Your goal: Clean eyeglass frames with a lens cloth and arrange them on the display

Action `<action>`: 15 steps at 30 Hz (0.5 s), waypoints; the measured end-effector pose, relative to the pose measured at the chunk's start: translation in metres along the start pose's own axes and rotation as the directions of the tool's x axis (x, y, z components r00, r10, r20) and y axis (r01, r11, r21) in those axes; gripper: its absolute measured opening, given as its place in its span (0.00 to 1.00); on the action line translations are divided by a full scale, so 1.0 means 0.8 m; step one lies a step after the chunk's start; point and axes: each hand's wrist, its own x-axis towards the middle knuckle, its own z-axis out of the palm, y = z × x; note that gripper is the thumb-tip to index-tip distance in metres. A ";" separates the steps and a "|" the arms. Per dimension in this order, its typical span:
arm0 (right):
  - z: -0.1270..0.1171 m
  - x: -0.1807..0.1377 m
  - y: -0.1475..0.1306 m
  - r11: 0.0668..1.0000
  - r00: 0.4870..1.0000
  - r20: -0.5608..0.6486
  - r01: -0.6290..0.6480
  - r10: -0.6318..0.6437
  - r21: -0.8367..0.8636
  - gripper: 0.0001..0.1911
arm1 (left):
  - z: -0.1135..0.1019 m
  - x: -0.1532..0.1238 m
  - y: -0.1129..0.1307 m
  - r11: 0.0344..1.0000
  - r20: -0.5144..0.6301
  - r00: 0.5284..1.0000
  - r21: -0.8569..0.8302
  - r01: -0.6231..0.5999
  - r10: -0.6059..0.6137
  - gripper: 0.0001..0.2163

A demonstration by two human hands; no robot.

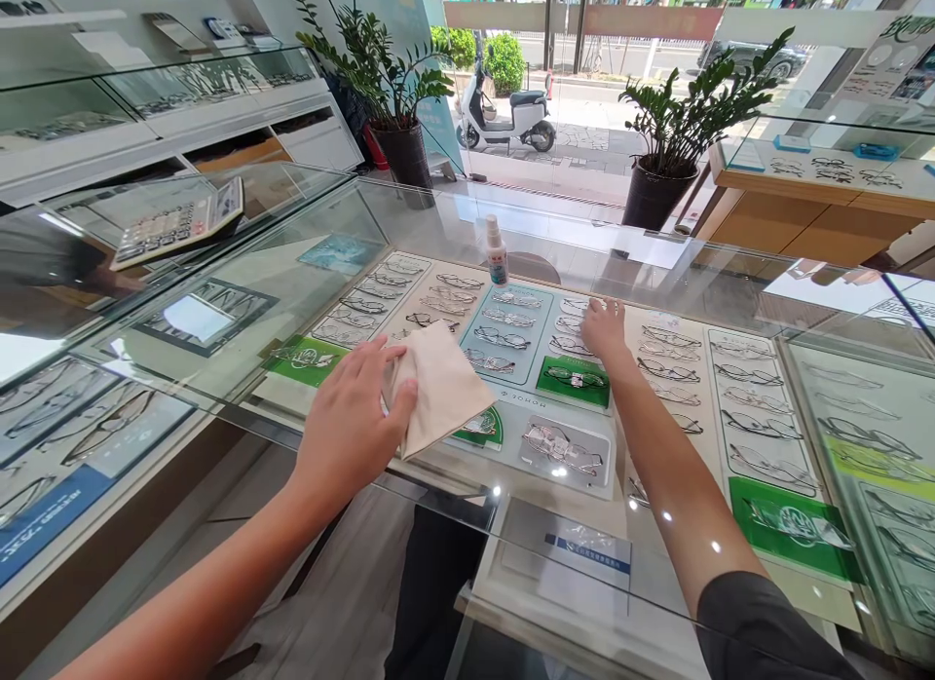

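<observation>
My left hand (357, 407) holds a cream cleaning cloth (442, 388) between its thumb and fingers, over the front part of the glass counter top. The cloth spreads out to the right of the hand and covers part of the display beneath. Farther forward and to the right, my right hand (605, 327) rests on the glass with its fingers slightly apart and nothing visible in them. A white spray bottle (496, 251) stands upright on the counter, to the left of my right hand. Under the glass lie rows of eyeglasses (502, 337).
A calculator (175, 222) sits on the glass at the left, near another person's blurred hand (117, 283). Potted plants (404, 154) stand beyond the counter by the window. Below the counter top is a pulled-out drawer (541, 602). A stool (533, 267) shows behind the bottle.
</observation>
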 end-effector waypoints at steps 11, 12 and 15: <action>0.001 0.006 -0.009 0.994 0.993 0.085 -0.086 0.080 0.067 0.33 | 0.000 -0.001 0.000 1.000 -0.013 1.000 -0.014 -0.008 0.007 0.26; 0.001 0.006 -0.009 0.993 0.992 0.091 -0.091 0.084 0.072 0.33 | 0.000 -0.001 0.000 1.000 -0.011 1.000 -0.016 -0.005 0.005 0.26; 0.001 0.007 -0.011 0.992 0.991 0.101 -0.095 0.087 0.083 0.33 | 0.000 0.000 -0.001 1.000 -0.013 1.000 -0.022 -0.009 0.008 0.26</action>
